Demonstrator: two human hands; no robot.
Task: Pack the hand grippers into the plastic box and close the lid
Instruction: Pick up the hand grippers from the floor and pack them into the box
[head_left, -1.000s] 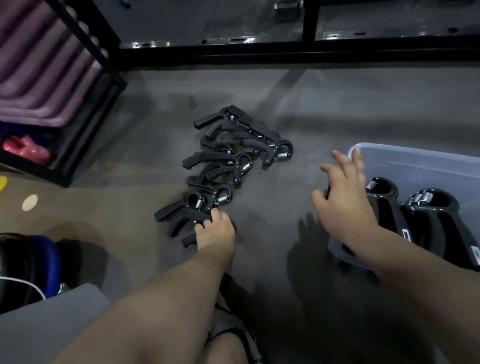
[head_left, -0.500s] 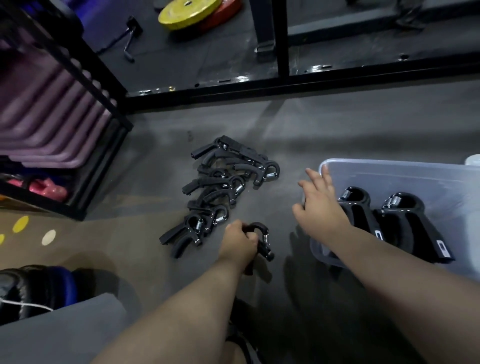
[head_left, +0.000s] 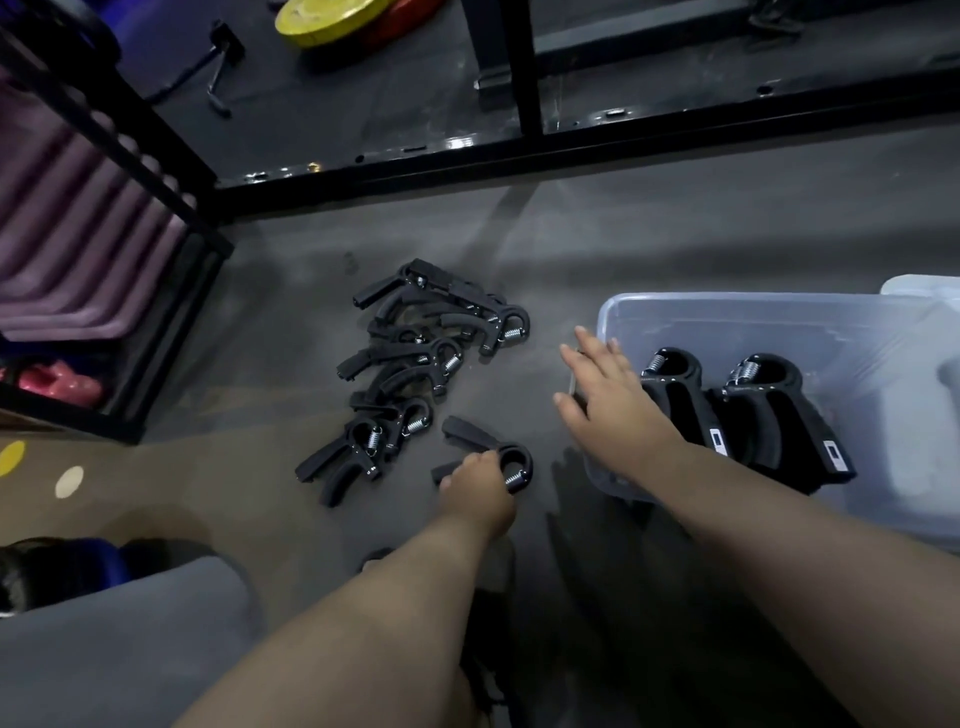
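Note:
Several black hand grippers (head_left: 415, 364) with steel springs lie in a loose pile on the grey floor. My left hand (head_left: 478, 486) grips one black hand gripper (head_left: 496, 457) just right of the pile, its handles pointing left. A clear plastic box (head_left: 779, 317) stands open at the right with two larger black grippers (head_left: 748, 415) inside. My right hand (head_left: 608, 400) rests with straight fingers on the box's left rim, holding nothing. A pale lid (head_left: 930, 288) shows behind the box at the right edge.
A black rack (head_left: 156, 171) with purple mats and a pink dumbbell (head_left: 57, 382) stands at the left. A black frame rail (head_left: 571, 150) crosses the floor behind the pile. Yellow and red weight plates (head_left: 332, 18) lie beyond it. My grey-clad knee (head_left: 119, 649) fills the lower left.
My left hand took one gripper from the near end of the pile and carried it right, toward the box. My right hand stayed on the box rim. The view tilted up.

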